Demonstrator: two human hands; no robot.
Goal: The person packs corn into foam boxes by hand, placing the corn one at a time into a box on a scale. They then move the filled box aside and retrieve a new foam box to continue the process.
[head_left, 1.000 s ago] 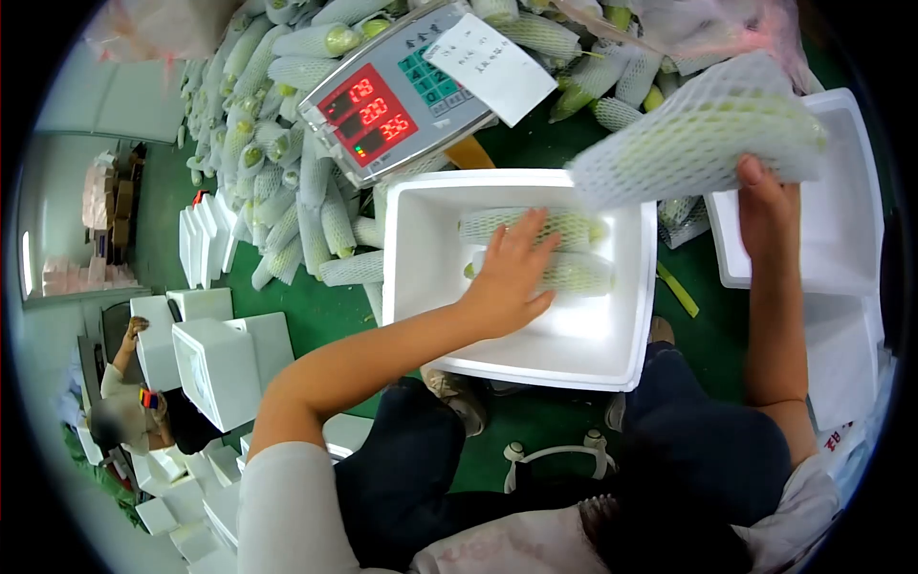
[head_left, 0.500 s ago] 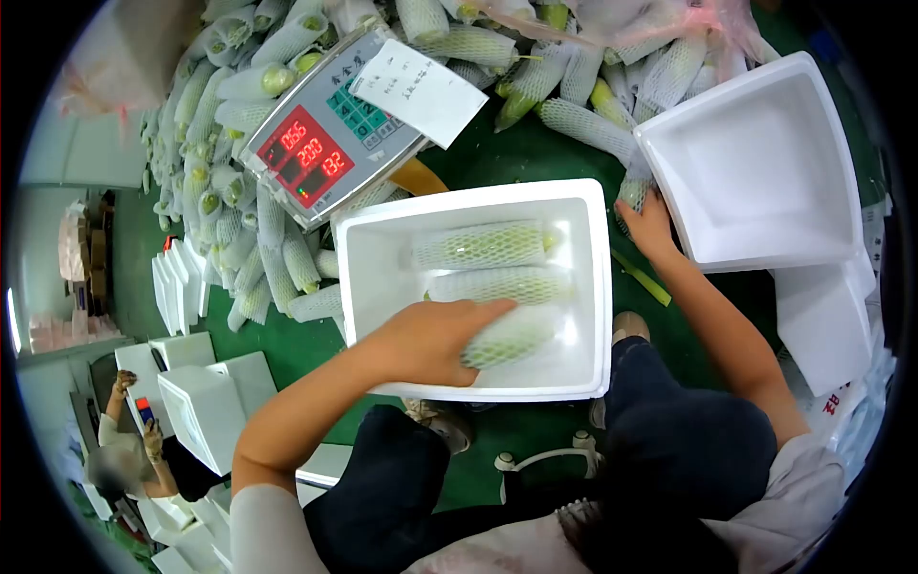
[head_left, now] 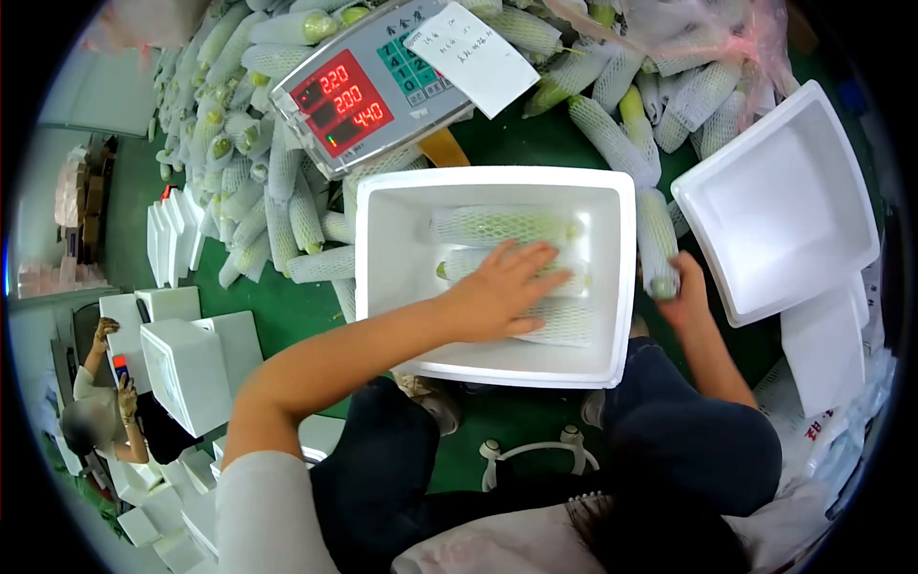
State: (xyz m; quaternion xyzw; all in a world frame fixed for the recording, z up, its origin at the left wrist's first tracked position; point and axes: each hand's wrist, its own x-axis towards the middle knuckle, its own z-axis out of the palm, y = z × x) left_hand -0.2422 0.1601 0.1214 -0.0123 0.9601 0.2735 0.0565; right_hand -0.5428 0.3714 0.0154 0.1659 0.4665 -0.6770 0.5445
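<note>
A white foam box [head_left: 402,287] sits in front of me on the scale's platform side, with several long pale green radishes in white foam nets lying crosswise in it. My left hand [head_left: 502,292] rests inside the box with fingers spread over the lower netted radishes [head_left: 564,323], partly hiding them. The upper netted radish [head_left: 502,227] lies just beyond my fingertips. Right of the box, my right hand [head_left: 690,292] is closed around the near end of another netted radish [head_left: 656,239], which points away from me.
A digital scale [head_left: 382,81] with red figures and a handwritten paper [head_left: 473,57] stands behind the box. Netted radishes [head_left: 229,172] are piled at the back and left. A second foam box [head_left: 784,210] leans at right. Another person [head_left: 105,421] works among white boxes at lower left.
My right hand has taken hold of a netted radish and drawn it toward me. My left hand's fingers have spread over the radishes. The scale's display went from 0.66 to 2.20.
</note>
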